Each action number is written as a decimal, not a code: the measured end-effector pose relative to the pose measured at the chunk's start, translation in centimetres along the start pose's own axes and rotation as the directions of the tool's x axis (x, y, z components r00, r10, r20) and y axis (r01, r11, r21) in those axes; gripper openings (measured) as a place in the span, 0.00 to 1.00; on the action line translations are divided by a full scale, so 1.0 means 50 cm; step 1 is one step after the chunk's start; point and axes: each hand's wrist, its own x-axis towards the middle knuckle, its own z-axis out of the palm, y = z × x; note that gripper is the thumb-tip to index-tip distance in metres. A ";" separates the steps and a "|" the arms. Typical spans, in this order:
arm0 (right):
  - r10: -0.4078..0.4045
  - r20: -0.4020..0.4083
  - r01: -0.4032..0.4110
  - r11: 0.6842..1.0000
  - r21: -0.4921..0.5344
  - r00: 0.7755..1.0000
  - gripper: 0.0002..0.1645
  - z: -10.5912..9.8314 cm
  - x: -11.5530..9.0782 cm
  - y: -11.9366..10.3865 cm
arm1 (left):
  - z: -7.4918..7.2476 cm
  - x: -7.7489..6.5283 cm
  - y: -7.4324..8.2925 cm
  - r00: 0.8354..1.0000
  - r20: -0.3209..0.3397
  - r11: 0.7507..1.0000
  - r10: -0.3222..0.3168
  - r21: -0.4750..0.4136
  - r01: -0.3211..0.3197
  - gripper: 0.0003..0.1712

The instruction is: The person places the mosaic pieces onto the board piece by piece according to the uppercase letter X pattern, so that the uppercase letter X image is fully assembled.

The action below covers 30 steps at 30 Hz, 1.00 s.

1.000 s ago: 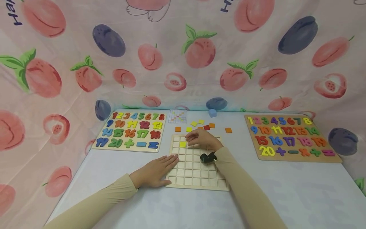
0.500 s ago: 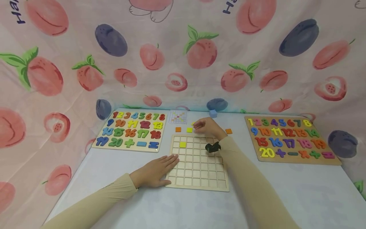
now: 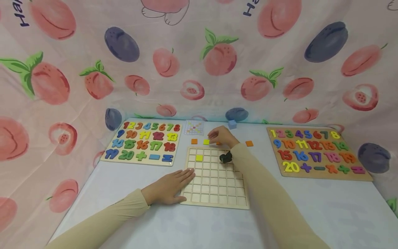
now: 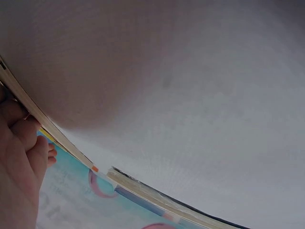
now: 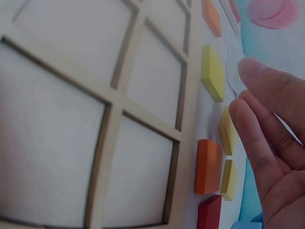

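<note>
One yellow tile (image 3: 199,157) lies in the wooden grid board (image 3: 210,204), in the second row from the far edge, second cell from the left. Just beyond that edge, the right hand (image 3: 222,135) hovers above loose tiles. Seen by the right wrist camera, its fingers (image 5: 254,138) are released, thumb and fingertips apart, beside a loose yellow tile (image 5: 212,74), with two more yellow tiles, orange ones and a red tile (image 5: 209,213) nearby. One orange tile (image 3: 249,143) lies apart to the right. The left hand (image 3: 166,186) rests flat on the board's left edge, its fingers released and straight. Farther back are a printed card (image 3: 194,127) and a blue cube (image 3: 232,124). Left number board (image 3: 152,152) and right number board (image 3: 320,174) flank the grid on the white tabletop (image 3: 214,228), before a fruit-patterned cloth (image 3: 217,93).
</note>
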 end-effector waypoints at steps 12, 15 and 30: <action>-0.017 0.039 0.019 0.999 -0.043 0.999 0.19 0.012 0.011 -0.009 | -0.001 -0.001 0.002 1.000 0.004 1.000 -0.006 0.002 0.006 0.48; -0.040 0.048 0.042 0.998 -0.052 0.998 0.19 0.014 0.016 -0.008 | -0.001 -0.001 0.001 1.000 0.004 1.000 -0.001 0.006 0.001 0.47; -0.044 0.113 0.064 0.981 -0.185 0.993 0.22 0.022 0.029 0.000 | -0.001 -0.001 0.001 1.000 0.007 1.000 -0.006 0.008 0.006 0.48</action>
